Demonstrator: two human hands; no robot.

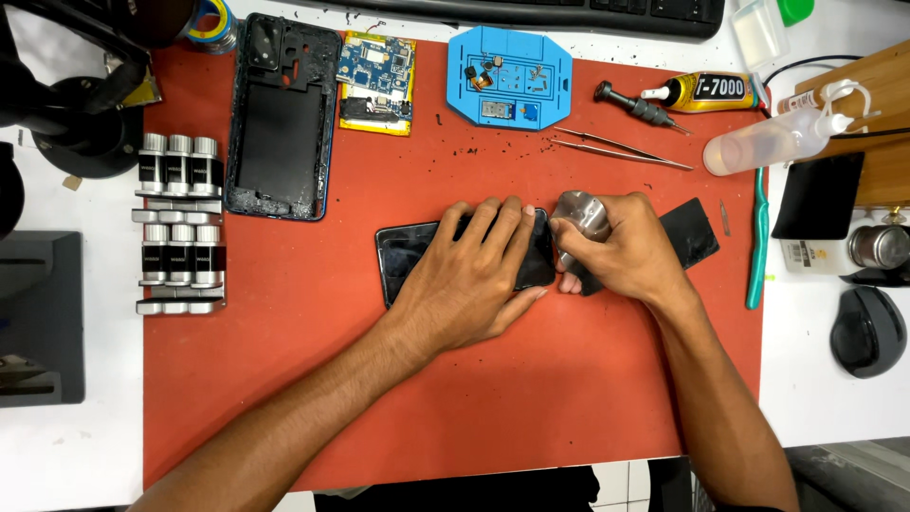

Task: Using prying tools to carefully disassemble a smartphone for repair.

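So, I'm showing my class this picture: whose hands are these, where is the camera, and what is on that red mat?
There is no machine here: a person works with two bare hands, filmed by a camera worn on their head, looking down. The left hand presses flat on a dark phone lying on the red mat. The right hand grips a small grey metal tool at the phone's right end. Above lie an opened phone shell, a circuit board, a blue parts tray, tweezers and a glue tube.
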